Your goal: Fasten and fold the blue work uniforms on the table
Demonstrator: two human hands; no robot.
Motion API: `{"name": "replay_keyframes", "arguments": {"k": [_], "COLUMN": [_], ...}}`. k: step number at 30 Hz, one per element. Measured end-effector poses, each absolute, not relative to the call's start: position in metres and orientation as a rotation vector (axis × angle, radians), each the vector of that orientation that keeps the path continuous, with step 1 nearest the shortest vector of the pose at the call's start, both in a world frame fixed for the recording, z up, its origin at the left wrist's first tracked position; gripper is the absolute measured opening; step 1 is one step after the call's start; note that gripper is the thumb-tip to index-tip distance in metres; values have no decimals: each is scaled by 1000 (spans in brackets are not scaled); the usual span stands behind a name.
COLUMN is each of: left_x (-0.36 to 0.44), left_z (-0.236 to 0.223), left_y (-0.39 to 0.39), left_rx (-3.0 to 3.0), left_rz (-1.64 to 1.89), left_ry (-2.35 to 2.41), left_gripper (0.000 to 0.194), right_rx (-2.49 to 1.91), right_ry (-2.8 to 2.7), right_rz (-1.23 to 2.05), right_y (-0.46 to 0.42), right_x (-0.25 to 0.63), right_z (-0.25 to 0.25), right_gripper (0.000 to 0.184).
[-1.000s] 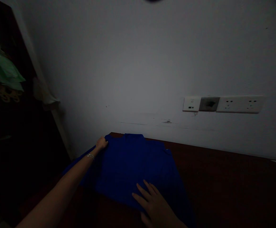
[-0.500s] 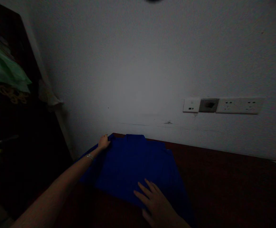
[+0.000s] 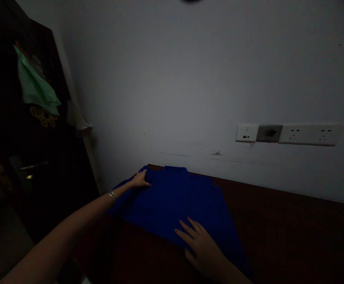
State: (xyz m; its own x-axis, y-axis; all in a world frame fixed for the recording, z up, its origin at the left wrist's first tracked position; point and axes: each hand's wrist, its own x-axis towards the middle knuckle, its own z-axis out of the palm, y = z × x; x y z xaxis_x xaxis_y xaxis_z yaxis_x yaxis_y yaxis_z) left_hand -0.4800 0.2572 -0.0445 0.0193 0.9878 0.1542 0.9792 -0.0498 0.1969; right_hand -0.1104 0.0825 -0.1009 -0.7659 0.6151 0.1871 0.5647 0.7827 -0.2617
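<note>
A dark blue shirt lies spread on a dark wooden table against the wall, collar toward the wall. My left hand reaches far out, with a thin bracelet on the wrist, and its fingers are closed on the shirt's left shoulder edge near the collar. My right hand lies flat on the near lower part of the shirt, fingers stretched out and spread, pressing the cloth down.
A row of white wall sockets is on the pale wall at right. At left stands a dark door with a handle, and pale green cloth hangs above it. The room is dim.
The view has shifted slightly, so everything sits a bit further right. My left hand has moved a little inward along the shirt's shoulder. My right hand stays flat on the cloth.
</note>
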Motion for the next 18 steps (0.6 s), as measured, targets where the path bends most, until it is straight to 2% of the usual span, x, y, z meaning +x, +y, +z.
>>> {"name": "replay_keyframes", "arguments": {"k": [2, 6, 8, 13, 18], "left_x": [-480, -479, -477, -476, -494], "left_z": [-48, -50, -47, -26, 2], "left_y": [251, 236, 227, 197, 158], "left_rx": [2247, 2327, 2382, 2439, 2467], "left_rz": [320, 299, 322, 363, 423], "left_ry": [2111, 2069, 2054, 2037, 2027], "left_gripper": [89, 53, 44, 36, 33], "right_rx": [-929, -953, -957, -934, -762], "right_ry": [-2709, -2709, -2711, -2731, -2672], "right_rz": [280, 288, 283, 256, 194], "right_y": [82, 81, 81, 81, 95], "right_x": [-111, -111, -111, -111, -94], "right_z": [-102, -102, -101, -102, -89], "right_gripper": [63, 64, 63, 61, 45]}}
